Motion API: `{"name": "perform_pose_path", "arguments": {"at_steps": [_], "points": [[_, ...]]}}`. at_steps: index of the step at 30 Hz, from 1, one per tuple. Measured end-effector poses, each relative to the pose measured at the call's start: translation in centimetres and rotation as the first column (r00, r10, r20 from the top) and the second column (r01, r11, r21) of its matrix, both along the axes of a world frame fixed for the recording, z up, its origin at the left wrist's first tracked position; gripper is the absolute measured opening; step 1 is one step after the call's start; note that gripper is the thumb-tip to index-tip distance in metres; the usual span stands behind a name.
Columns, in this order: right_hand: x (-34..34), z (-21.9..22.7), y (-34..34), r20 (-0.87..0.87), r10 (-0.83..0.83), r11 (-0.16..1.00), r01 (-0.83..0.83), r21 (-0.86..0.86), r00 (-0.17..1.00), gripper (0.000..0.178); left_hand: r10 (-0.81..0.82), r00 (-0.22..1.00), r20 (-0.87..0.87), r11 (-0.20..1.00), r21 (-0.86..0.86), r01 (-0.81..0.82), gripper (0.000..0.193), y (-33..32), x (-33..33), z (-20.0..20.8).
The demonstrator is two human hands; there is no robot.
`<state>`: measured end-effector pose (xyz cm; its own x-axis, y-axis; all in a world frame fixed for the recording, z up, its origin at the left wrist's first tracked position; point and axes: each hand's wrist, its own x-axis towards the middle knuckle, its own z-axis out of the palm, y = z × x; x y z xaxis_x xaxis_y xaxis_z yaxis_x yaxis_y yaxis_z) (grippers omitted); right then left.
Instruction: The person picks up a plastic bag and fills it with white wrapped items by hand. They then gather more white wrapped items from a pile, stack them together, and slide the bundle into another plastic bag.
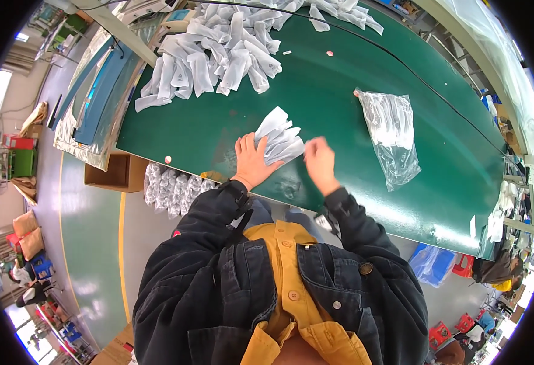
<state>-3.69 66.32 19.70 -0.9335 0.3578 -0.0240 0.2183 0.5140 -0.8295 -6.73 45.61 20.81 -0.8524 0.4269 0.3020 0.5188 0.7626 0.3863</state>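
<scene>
A fanned bundle of white packets in thin translucent sleeves (282, 139) lies on the green tabletop in front of me. My left hand (251, 163) is at its near left end, thumb and index finger on either side of the packets, holding them against the table. Just off the bundle's right edge is my right hand (320, 165), its fingers curled inward and slightly blurred. What those fingers pinch, if anything, is hidden. Further right lies a clear plastic bag (391, 137) filled with a row of similar white packets.
A large heap of loose white packets (218, 52) covers the table's far left. A blue bag sealer (99, 91) stands beyond the left edge, above an open cardboard box (118, 172). Filled clear bags (175, 188) sit below the near edge. A black cable (394, 55) crosses the far side.
</scene>
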Motion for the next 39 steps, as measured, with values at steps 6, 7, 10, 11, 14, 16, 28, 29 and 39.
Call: {"name": "perform_pose_path", "arguments": {"at_steps": [6, 7, 10, 11, 14, 16, 28, 29, 39], "points": [[4.6, 0.5, -2.8, 0.14, 0.127, 0.992, -0.122, -0.046, 0.982, 0.035, 0.021, 0.972, 0.236, 0.991, -0.136, 0.012, 0.055, 3.2, 1.4, 2.1], [4.8, 0.5, -2.6, 0.142, 0.114, 0.993, -0.108, -0.052, 0.983, 0.035, -0.013, 0.935, 0.354, 0.986, -0.151, 0.071, 0.05, 3.4, 1.8, 2.4], [5.0, 1.0, -0.5, 0.049, 0.066, 0.983, -0.074, 0.167, 0.997, 0.064, -0.133, 0.896, 0.423, 0.991, 0.04, 0.129, 0.041, 3.8, 3.8, 2.1], [5.2, 1.2, -0.4, 0.051, 0.055, 0.984, -0.063, 0.165, 0.997, 0.064, -0.191, 0.873, 0.448, 0.98, 0.14, 0.143, 0.037, 3.9, 4.1, 1.9], [5.8, 2.2, -0.5, 0.017, 0.191, 0.881, -0.179, 0.439, 0.981, 0.089, -0.294, 0.818, 0.494, 0.941, 0.301, 0.157, 0.033, 4.3, 3.6, 1.4], [5.4, 2.1, -0.7, 0.016, 0.169, 0.853, -0.155, 0.498, 0.985, 0.093, -0.347, 0.787, 0.51, 0.912, 0.378, 0.158, 0.031, 4.3, 3.2, 1.2], [4.9, 1.8, 0.6, -0.018, 0.135, 0.829, -0.103, 0.55, 0.991, 0.098, -0.508, 0.847, 0.156, 0.73, 0.599, 0.328, 0.033, 9.2, -5.3, -1.2], [4.7, 1.5, 0.6, -0.041, 0.151, 0.833, -0.105, 0.543, 0.988, 0.097, -0.598, 0.773, 0.21, 0.674, 0.654, 0.343, 0.032, 9.9, -5.6, -2.3], [6.9, 1.3, 3.9, -0.078, 0.249, 0.823, -0.168, 0.543, 0.965, 0.092, -0.575, 0.763, 0.297, 0.725, 0.617, 0.306, 0.022, 12.3, -2.9, -3.4]]}}
